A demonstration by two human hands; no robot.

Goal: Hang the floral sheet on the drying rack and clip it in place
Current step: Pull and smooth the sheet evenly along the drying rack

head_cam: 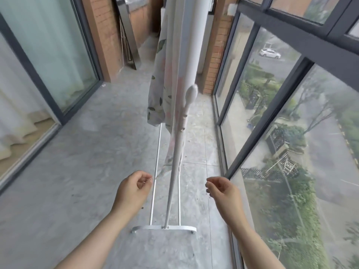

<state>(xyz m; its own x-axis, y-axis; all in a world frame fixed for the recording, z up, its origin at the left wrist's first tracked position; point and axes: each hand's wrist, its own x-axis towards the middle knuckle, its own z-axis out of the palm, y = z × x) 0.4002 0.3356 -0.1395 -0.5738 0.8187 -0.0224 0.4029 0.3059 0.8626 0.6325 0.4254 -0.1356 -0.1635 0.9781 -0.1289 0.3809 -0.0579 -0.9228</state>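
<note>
2 hands at the bottom, left hand (134, 188) and right hand (222, 191), fingers loosely curled (holding nothing). The sheet (165, 74) hangs on the rack (165, 227), top middle.

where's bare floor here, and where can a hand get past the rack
Widest bare floor lies between the sliding glass door and the drying rack. A narrower strip runs between the rack and the window. It is crowded along the rack itself, where the floral sheet hangs low.

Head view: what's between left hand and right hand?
The drying rack, its white pole and thin rails, plus the lowest corner of the floral sheet, nearer the left hand; shown in head view.
</note>
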